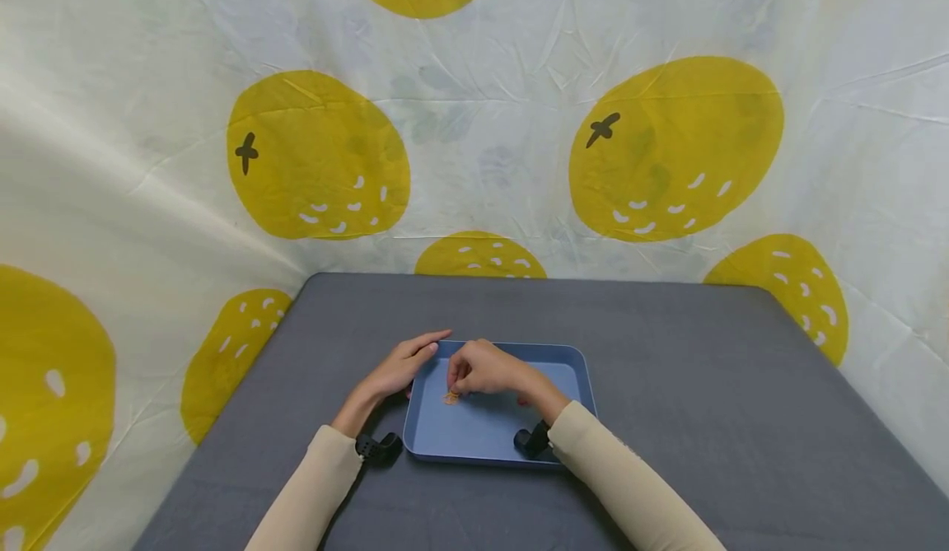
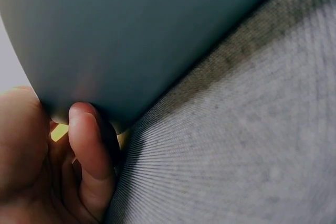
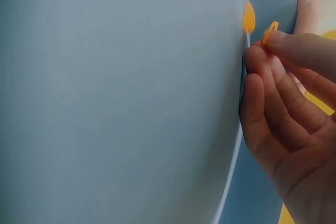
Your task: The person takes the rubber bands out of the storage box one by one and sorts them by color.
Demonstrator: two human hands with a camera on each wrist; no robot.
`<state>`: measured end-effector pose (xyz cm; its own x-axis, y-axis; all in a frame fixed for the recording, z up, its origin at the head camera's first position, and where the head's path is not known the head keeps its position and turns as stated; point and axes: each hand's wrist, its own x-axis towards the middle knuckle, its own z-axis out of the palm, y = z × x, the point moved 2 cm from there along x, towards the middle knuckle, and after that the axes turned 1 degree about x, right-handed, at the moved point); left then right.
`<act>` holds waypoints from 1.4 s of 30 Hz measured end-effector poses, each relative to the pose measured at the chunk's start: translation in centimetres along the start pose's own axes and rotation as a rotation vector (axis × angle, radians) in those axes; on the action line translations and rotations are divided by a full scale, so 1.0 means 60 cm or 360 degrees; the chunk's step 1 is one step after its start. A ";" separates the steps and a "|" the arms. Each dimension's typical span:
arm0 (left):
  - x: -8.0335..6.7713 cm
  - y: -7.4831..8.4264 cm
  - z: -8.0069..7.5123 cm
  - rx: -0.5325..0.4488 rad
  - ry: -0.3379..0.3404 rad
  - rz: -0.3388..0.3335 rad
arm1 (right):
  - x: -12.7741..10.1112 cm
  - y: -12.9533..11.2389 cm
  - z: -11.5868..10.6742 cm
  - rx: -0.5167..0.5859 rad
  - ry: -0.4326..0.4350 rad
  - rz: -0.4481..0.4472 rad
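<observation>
Orange clip (image 3: 271,29), seemingly pinched by right fingers (image 3: 294,45), blurs overhead.

The shallow blue plastic tray (image 1: 578,370) looks smooth and matt; the grey cloth-covered tabletop (image 1: 704,386) shows a fine, rough weave.

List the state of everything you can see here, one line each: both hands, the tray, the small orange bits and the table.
left hand: fingers straight, resting against the tray's left edge
right hand: over the tray, fingertips pinching an orange piece
blue tray: flat on the table, upright
orange piece: pinched in the fingertips
second orange piece: lying on the tray floor
table: covered in grey cloth
</observation>
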<state>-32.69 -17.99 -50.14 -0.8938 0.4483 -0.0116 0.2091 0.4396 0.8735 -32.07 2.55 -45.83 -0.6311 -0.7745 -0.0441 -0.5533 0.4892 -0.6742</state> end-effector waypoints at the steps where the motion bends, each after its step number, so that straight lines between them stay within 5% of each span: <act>1: 0.000 0.000 0.000 -0.0001 0.0001 0.0002 | -0.001 0.001 -0.001 0.0000 0.0001 0.0000; 20: -0.006 -0.002 -0.003 -0.0035 -0.0017 0.0009 | -0.037 -0.009 -0.039 -0.0026 0.0106 0.0025; 34: -0.004 0.001 0.004 -0.0052 -0.0011 0.0000 | -0.101 -0.016 -0.102 0.0060 0.0234 0.0035; 42: -0.005 0.001 0.003 -0.0045 -0.0023 0.0020 | -0.152 -0.007 -0.138 -0.0087 0.0372 0.0074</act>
<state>-32.33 -17.95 -50.19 -0.8854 0.4649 -0.0076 0.2086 0.4117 0.8871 -30.60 12.71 -39.02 -0.7617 -0.6398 0.1020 -0.5452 0.5479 -0.6344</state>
